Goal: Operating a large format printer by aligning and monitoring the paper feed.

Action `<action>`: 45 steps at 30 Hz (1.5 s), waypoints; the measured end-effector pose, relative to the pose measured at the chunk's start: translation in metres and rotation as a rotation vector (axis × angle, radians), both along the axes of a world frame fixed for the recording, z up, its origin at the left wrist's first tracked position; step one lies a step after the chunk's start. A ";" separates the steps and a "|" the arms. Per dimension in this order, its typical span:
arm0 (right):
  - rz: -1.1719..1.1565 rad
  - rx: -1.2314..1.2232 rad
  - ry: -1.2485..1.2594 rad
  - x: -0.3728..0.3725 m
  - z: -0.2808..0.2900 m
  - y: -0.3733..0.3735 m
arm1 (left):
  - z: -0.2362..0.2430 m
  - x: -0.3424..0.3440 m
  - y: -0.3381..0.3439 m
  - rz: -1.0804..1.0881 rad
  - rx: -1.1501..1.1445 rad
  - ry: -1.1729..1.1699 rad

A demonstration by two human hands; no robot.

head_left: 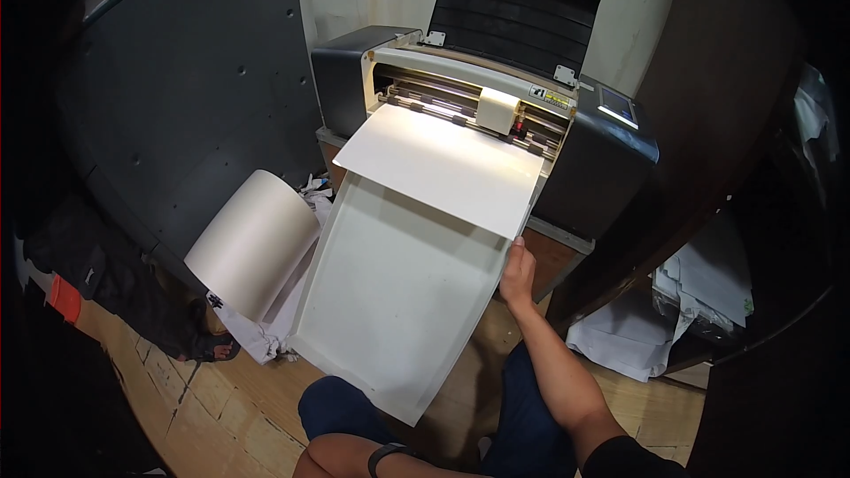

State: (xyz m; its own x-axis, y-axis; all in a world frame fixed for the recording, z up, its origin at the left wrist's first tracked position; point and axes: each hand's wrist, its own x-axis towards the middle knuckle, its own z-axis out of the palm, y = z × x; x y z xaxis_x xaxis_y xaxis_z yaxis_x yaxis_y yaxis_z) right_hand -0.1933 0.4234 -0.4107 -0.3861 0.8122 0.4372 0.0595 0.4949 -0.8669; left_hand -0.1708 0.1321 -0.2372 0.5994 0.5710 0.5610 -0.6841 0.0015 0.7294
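Observation:
A dark grey plotter (611,146) stands in front of me, its black lid (513,18) raised. Its white carriage (498,111) sits right of centre above the rollers. A white sheet (434,164) comes out of the lit slot and overhangs a long pale tray (398,279) that slopes down toward my knees. Beside the sheet's near right corner, my right hand (518,276) is closed on the tray's right edge, thumb up. At the bottom edge my left forearm lies across my lap, with a dark band at the wrist. Only a sliver of my left hand (438,467) shows, fingers hidden.
A large white paper roll (255,239) leans left of the tray, near crumpled white paper. Behind it rises a dark grey cabinet (186,88). Stacked papers (704,279) and white wrapping (620,341) lie at the right. Dark cloth (115,279) lies at the far left.

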 end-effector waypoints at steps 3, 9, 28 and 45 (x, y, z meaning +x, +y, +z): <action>-0.003 0.003 0.027 0.000 0.000 0.000 | -0.002 0.008 0.000 0.066 -0.005 -0.057; -0.009 0.001 0.004 0.000 -0.004 0.002 | 0.003 0.008 0.004 -0.017 -0.065 -0.035; 0.003 -0.013 0.035 -0.001 -0.004 0.002 | 0.005 0.010 0.013 0.077 0.052 -0.065; 0.001 0.005 -0.013 0.001 -0.003 0.002 | 0.016 -0.013 0.008 -0.045 -0.092 -0.064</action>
